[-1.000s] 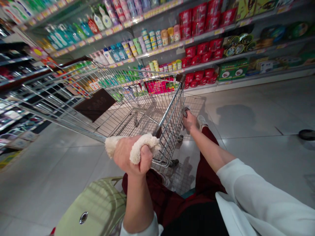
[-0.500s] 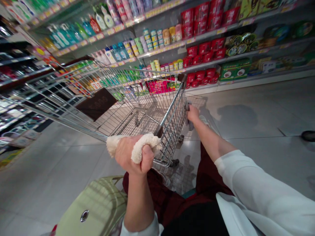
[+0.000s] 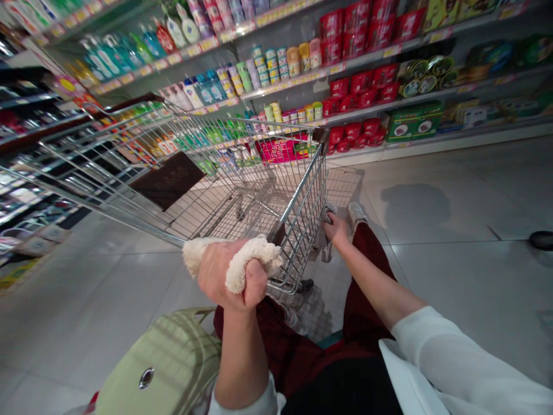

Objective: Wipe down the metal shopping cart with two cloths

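Note:
A metal shopping cart (image 3: 305, 190) with a wire basket stands in front of me. My left hand (image 3: 227, 274) is closed around a cream, fluffy cloth (image 3: 253, 262), which is wrapped over the cart's top rail near its front corner. Lower down and to the right, my right hand (image 3: 337, 227) grips a grey cloth (image 3: 326, 222) against the wire end of the basket. Part of the grey cloth hangs below my fingers. A dark brown plate (image 3: 167, 180) is fixed to the cart's near side.
Shelves of bottles and red tubs (image 3: 360, 83) line the far side of the aisle. A light green bag (image 3: 164, 363) sits at my lower left. My shoe (image 3: 358, 212) is on the tiled floor (image 3: 444, 276) beside the cart. Another rack stands at the left.
My right hand with the grey cloth has moved down and slightly left along the basket's end. My left hand stays on the rail. My shoe now shows more fully.

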A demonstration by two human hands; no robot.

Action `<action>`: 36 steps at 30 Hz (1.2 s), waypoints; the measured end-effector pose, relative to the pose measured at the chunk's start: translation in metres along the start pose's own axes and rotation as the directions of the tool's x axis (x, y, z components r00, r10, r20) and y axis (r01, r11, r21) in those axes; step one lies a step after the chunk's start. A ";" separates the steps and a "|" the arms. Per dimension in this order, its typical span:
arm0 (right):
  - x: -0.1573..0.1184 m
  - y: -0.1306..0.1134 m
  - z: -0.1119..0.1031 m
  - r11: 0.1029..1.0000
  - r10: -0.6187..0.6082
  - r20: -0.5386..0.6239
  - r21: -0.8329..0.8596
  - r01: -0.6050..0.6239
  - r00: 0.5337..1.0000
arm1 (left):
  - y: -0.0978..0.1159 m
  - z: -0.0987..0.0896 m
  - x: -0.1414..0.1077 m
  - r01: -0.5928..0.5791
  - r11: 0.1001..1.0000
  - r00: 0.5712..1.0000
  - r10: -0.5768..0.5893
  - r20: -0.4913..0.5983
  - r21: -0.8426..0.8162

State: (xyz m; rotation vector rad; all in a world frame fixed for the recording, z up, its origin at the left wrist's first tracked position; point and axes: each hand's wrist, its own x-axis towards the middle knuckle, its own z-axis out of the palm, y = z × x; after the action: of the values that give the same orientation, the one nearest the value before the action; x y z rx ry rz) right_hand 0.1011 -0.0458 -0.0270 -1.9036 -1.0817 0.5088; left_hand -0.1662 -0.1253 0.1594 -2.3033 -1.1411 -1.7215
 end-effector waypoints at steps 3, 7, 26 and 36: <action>-0.038 0.002 0.003 0.998 -0.042 0.054 0.057 0.039 0.998 | 0.001 0.003 0.000 -0.073 0.997 0.989 0.077 -0.126 0.038; -0.088 -0.001 0.009 0.994 -0.040 0.097 0.107 0.029 0.994 | 0.009 0.007 0.007 -0.138 0.989 0.974 0.146 -0.173 0.054; -0.177 -0.044 -0.027 0.866 -0.411 0.225 0.400 0.301 0.883 | 0.017 0.005 0.015 -0.162 0.981 0.972 0.177 -0.153 0.103; -0.161 -0.136 -0.058 0.486 -0.795 -0.197 0.360 0.796 0.574 | 0.017 0.006 0.016 -0.206 0.974 0.962 0.219 -0.162 0.090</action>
State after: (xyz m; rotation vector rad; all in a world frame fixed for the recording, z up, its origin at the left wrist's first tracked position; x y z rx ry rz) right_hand -0.0123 -0.1749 0.1078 -0.8427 -1.5646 0.1518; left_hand -0.1496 -0.1263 0.1767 -2.1003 -0.8753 -1.7268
